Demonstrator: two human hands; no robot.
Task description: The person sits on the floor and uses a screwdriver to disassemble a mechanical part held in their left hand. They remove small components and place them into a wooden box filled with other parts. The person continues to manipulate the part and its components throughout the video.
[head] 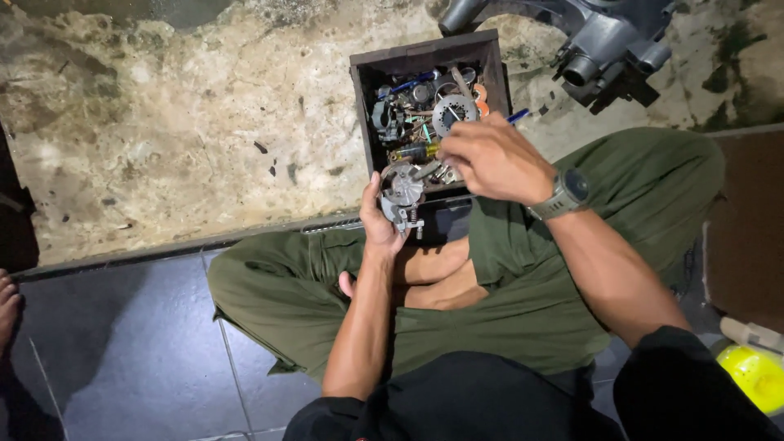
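I sit cross-legged in green trousers. My left hand (377,222) holds a small grey metal mechanical part (402,193) with a round body and a spring, just in front of a dark wooden box (425,51). My right hand (490,157), with a grey watch on the wrist, hovers over the near edge of the box, fingers curled around a small tool or part whose tip touches the metal piece; what it grips is mostly hidden. The box is full of several metal parts, a toothed disc (454,113) and screwdrivers.
A grey engine or machine body (600,41) lies on the stained concrete floor at the upper right. A yellow round object (755,374) sits at the lower right beside a brown board (747,220). Another person's foot (6,306) shows at the left edge. Dark tiles are under me.
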